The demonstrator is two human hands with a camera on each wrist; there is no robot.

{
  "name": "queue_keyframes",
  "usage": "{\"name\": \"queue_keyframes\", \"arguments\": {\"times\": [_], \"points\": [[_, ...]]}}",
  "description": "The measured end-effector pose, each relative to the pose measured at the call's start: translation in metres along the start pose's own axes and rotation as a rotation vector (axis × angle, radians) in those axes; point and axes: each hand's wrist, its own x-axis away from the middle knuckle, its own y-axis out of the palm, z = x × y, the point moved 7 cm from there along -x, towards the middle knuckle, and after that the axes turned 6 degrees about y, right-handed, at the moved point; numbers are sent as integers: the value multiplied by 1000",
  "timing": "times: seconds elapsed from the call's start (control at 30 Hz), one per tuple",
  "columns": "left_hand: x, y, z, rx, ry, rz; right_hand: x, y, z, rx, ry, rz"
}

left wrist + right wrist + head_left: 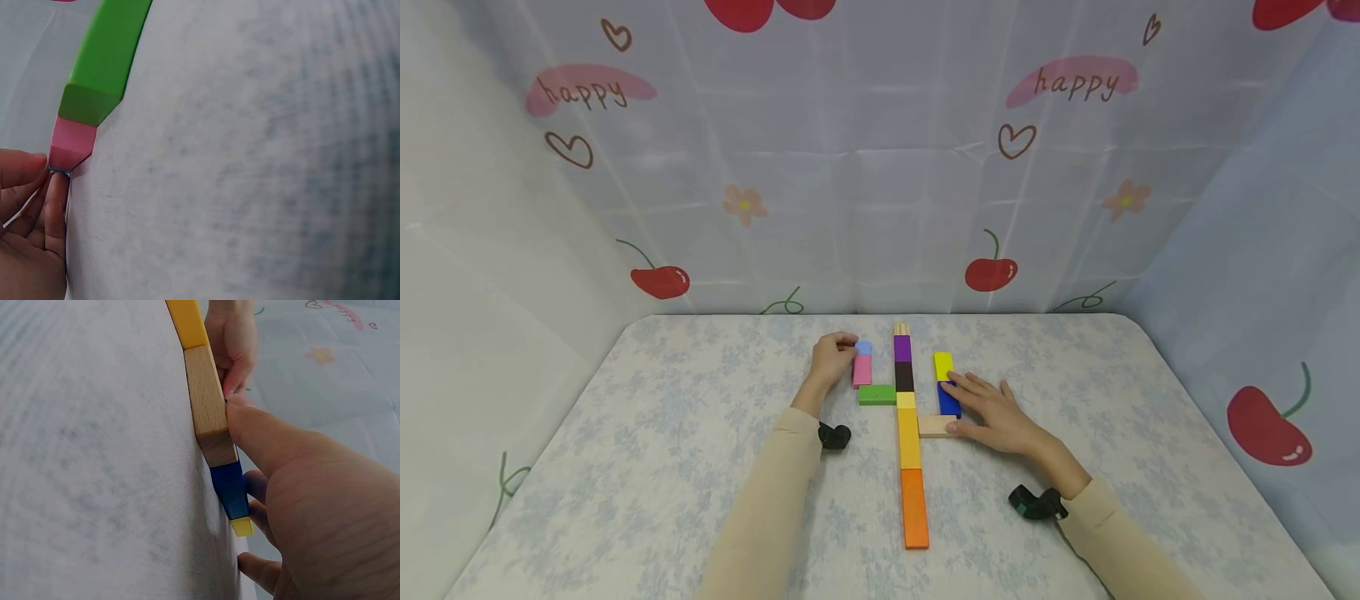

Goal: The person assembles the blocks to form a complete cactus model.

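My left hand [832, 358] pinches a small light blue block [863, 347] at the far end of a pink block [862, 370]; in the left wrist view the fingers mostly hide the blue one. The pink block meets a green block [877, 395], which reaches the central column. On the right, my right hand [996, 412] lies with fingers spread. Its thumb touches a plain wooden block [936, 427], and its fingers rest over a dark blue block [949, 398]. A yellow block [943, 367] continues beyond the dark blue one.
Down the middle runs a column: an orange block [914, 508], an amber block [909, 437], a pale yellow block [906, 400], a dark brown block [904, 377], a purple block [902, 348] and thin pale pieces [902, 329]. A printed curtain [865, 208] stands behind the patterned tabletop [647, 467].
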Motion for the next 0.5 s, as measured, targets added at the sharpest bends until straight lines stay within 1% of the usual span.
{"name": "queue_keyframes", "arguments": {"times": [0.37,0.5], "points": [[0,-1,1,-20,11,2,1,-1,-1,2,3,0],[0,-2,2,-5,12,-5,1,-1,-1,0,3,-1]]}}
